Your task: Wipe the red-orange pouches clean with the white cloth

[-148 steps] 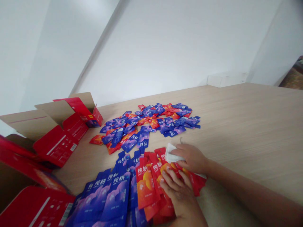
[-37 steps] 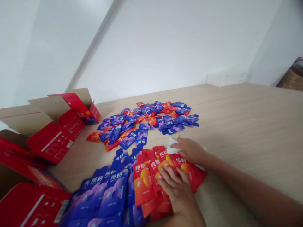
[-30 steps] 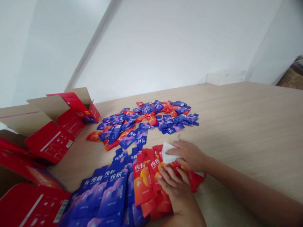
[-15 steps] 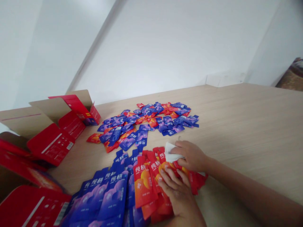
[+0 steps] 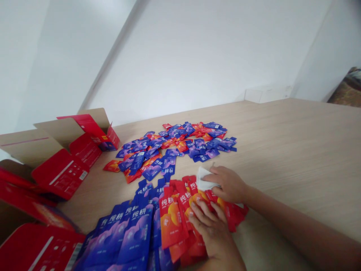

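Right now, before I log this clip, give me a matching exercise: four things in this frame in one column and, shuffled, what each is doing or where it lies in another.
Things:
1. Right hand
2. Left hand
3. Blue sachets
4. Loose sachets

States:
A. Scattered farther up the wooden table
B. Flat on the red sachets
C. Overlapping, left of the red sachets
D. Holding a white wipe

Pairs: 1-D, 2-B, 3-C, 4-A.
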A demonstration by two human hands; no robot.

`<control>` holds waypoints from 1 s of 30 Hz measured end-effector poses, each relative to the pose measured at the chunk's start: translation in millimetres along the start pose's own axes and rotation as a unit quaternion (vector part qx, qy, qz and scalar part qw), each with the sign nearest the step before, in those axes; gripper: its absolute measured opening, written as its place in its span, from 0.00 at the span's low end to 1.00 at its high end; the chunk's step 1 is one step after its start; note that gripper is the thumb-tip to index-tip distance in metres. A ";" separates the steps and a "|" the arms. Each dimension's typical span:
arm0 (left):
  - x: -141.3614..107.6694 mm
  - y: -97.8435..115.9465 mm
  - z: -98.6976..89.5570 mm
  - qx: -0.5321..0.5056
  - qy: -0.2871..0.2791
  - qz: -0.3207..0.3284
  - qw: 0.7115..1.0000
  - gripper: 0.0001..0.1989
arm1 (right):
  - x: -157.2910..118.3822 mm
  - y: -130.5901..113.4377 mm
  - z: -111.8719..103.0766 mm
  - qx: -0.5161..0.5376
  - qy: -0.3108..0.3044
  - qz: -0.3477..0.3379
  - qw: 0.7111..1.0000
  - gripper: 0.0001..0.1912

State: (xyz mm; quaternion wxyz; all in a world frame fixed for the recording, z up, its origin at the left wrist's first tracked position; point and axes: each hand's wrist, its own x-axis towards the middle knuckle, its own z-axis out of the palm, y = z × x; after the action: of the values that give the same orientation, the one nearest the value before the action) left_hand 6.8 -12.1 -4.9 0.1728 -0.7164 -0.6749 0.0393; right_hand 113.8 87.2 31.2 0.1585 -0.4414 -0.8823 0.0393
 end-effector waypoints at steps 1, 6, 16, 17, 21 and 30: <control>0.0 0.0 0.1 0.001 0.000 -0.001 1.000 0.18 | -0.3 -4.3 0.5 0.010 -0.018 -0.021 1.000 0.22; 0.7 0.8 0.4 0.015 -0.004 -0.007 1.000 0.19 | 4.9 2.4 8.2 -0.002 -0.057 -0.013 0.998 0.19; 0.5 0.0 0.6 0.019 0.006 -0.001 1.000 0.19 | -0.5 -1.1 -1.8 -0.008 -0.007 -0.004 1.000 0.20; 0.5 -0.1 0.4 0.018 0.001 0.001 1.000 0.19 | -0.4 -4.9 -1.0 -0.001 -0.022 -0.020 1.000 0.19; 0.7 -0.5 -0.2 0.020 -0.008 0.002 1.000 0.19 | 4.0 -2.6 6.3 -0.014 -0.062 -0.018 0.998 0.15; 5.8 -3.9 4.9 -0.006 -0.006 -0.004 1.000 0.20 | 3.4 12.6 2.2 -0.032 0.001 0.046 0.998 0.20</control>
State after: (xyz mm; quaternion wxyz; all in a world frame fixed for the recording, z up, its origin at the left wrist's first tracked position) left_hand 2.2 -5.4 -7.3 0.1640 -0.7144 -0.6791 0.0389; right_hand 120.8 97.7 27.3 0.1431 -0.4869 -0.8615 0.0177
